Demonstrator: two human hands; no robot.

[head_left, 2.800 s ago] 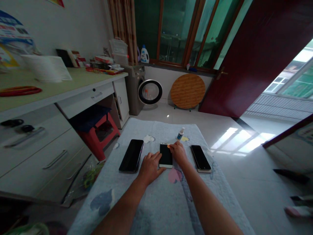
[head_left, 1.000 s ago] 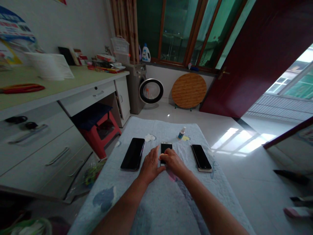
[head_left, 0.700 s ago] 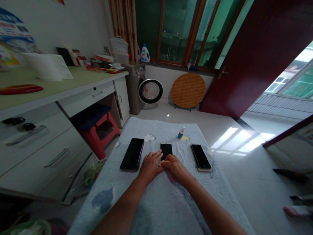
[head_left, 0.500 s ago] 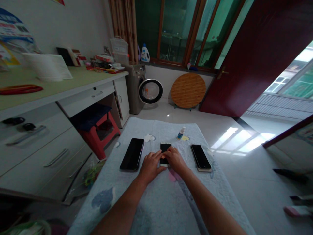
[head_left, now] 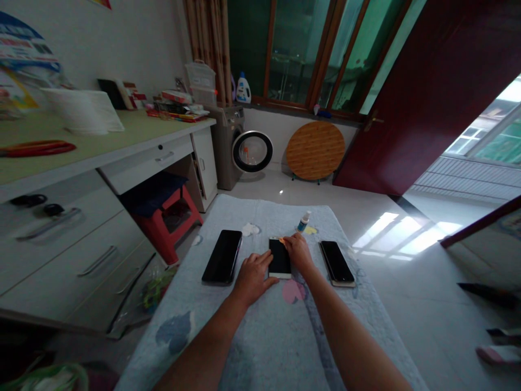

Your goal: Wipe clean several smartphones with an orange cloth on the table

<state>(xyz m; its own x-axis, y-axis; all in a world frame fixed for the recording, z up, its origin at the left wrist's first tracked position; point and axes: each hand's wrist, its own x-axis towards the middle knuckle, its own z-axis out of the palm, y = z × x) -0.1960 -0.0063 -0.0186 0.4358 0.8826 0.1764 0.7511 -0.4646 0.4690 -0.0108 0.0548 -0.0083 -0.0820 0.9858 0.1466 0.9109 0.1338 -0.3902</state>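
Note:
A white-framed phone (head_left: 279, 259) with a dark screen lies face up on the cloth-covered table. My left hand (head_left: 253, 276) rests flat at its left edge, fingers stretched onto the rim and thumb near the bottom corner. Pinched in my right hand (head_left: 298, 252) is a small orange piece (head_left: 282, 241), perhaps cloth, touching the screen's upper right part. A larger black phone (head_left: 223, 257) lies to the left. On the right is another dark-screened phone (head_left: 337, 262) with a light-coloured edge. Behind my right hand stands a small spray bottle (head_left: 303, 221) with a white top.
A pale blue patterned cloth (head_left: 260, 336) covers the table. At the left are a drawer desk (head_left: 61, 217) and a red stool (head_left: 173, 228). Farther back, the washing machine (head_left: 228, 146) has its door open, beside a round wooden tabletop (head_left: 315, 150).
My right hand has slid up and right over the screen with the orange piece, uncovering more of the phone. My left hand stays at the phone's left edge. The camera view shifted slightly.

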